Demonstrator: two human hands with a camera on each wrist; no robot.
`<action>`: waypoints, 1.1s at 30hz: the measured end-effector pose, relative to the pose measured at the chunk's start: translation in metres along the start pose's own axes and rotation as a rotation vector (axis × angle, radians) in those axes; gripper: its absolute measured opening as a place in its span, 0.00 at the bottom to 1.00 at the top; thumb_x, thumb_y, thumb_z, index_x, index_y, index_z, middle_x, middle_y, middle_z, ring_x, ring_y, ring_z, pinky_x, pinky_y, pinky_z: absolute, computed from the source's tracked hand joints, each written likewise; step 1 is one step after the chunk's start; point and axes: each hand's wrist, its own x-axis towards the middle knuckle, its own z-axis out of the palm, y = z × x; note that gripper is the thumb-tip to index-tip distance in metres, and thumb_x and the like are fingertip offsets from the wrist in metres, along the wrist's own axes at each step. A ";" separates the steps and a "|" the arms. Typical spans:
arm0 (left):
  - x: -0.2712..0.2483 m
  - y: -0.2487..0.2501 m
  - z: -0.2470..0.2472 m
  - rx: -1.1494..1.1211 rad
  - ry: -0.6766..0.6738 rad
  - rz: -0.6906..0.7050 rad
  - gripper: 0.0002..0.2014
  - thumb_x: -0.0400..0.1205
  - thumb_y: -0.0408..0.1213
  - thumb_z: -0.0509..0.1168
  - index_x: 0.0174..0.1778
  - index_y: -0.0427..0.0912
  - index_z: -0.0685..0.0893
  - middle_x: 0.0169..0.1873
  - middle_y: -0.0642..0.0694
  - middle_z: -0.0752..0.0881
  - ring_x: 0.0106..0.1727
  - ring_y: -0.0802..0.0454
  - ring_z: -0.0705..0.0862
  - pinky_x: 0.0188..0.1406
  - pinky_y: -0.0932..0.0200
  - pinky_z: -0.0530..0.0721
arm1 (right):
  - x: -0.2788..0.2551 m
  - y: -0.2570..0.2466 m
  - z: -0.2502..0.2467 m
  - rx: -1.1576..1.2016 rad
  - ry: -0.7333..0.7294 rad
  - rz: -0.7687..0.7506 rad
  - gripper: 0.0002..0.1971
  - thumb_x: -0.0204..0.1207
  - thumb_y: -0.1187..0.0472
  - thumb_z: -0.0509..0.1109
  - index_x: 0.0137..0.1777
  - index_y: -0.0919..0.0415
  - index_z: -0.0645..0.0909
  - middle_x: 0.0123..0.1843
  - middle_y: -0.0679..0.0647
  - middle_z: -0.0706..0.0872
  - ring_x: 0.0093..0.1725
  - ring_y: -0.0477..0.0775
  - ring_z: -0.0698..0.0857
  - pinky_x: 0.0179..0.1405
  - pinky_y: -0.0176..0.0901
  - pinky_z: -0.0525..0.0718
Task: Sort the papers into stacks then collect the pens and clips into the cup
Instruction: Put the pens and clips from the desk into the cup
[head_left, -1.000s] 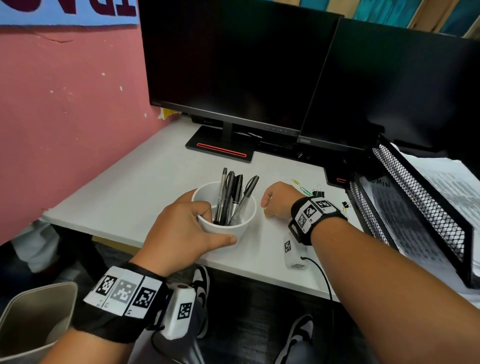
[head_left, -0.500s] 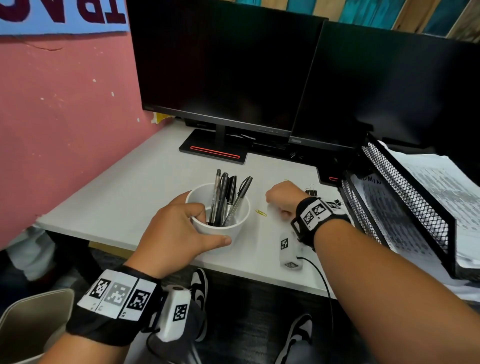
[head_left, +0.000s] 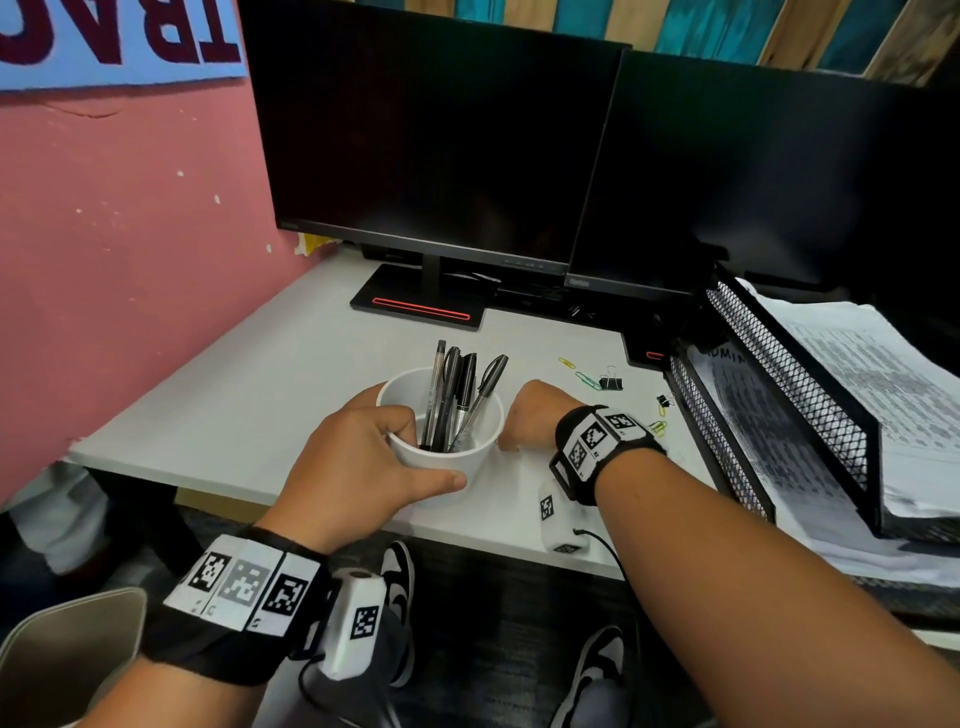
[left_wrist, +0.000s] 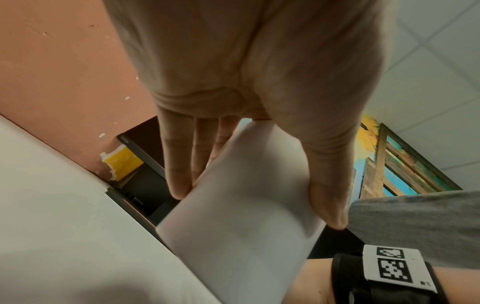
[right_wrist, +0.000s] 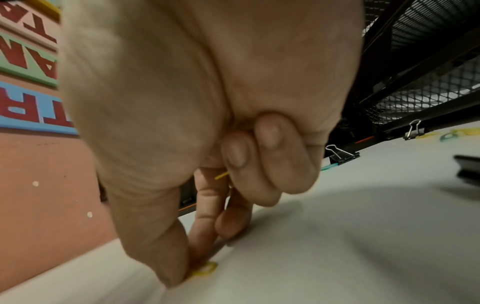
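My left hand (head_left: 415, 447) grips a white cup (head_left: 441, 462), thumb on its near wall and fingers hooked over the rim. Several dark pens (head_left: 457, 395) stand in it. In the left wrist view the cup (left_wrist: 241, 205) sits between thumb and fingers at the table edge. Just right of the cup, my right hand (right_wrist: 192, 269) pinches a yellow paper clip (right_wrist: 207, 269) lying on the table, between thumb and index finger. A thin yellow wire (right_wrist: 222, 175) shows under its curled fingers. Paper clips (head_left: 587, 379) and a black binder clip (head_left: 610, 383) lie further right.
A black mesh tray (head_left: 789, 384) holding printed papers (head_left: 857, 364) stands at the right. Another binder clip (head_left: 663, 401) and more clips (head_left: 658, 427) lie by it. Two dark monitors (head_left: 431, 145) fill the back. A pink wall (head_left: 130, 234) borders the left, and a bin (head_left: 67, 654) stands below.
My right hand has come back left and down onto the yellow clip that lay bare beside the cup half a second ago. The left hand keeps its grip on the cup.
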 end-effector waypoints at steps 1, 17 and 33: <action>0.000 0.001 0.001 0.000 -0.003 0.004 0.20 0.60 0.49 0.89 0.26 0.58 0.80 0.48 0.61 0.84 0.52 0.60 0.84 0.41 0.63 0.76 | -0.001 0.000 0.002 0.000 0.012 -0.014 0.11 0.69 0.58 0.80 0.38 0.61 0.80 0.37 0.55 0.83 0.35 0.56 0.82 0.30 0.40 0.77; 0.000 0.002 0.013 -0.004 0.006 0.000 0.27 0.58 0.52 0.89 0.25 0.45 0.75 0.48 0.60 0.85 0.52 0.58 0.86 0.43 0.57 0.79 | -0.047 0.022 -0.029 0.678 0.394 -0.138 0.06 0.76 0.67 0.73 0.40 0.63 0.91 0.38 0.45 0.90 0.41 0.45 0.87 0.37 0.34 0.82; 0.005 0.035 0.060 -0.028 -0.097 0.086 0.26 0.58 0.53 0.89 0.24 0.49 0.76 0.47 0.61 0.84 0.48 0.63 0.84 0.40 0.61 0.76 | -0.126 0.026 -0.062 0.927 0.536 -0.594 0.15 0.74 0.74 0.68 0.35 0.56 0.91 0.43 0.58 0.94 0.49 0.61 0.93 0.52 0.55 0.92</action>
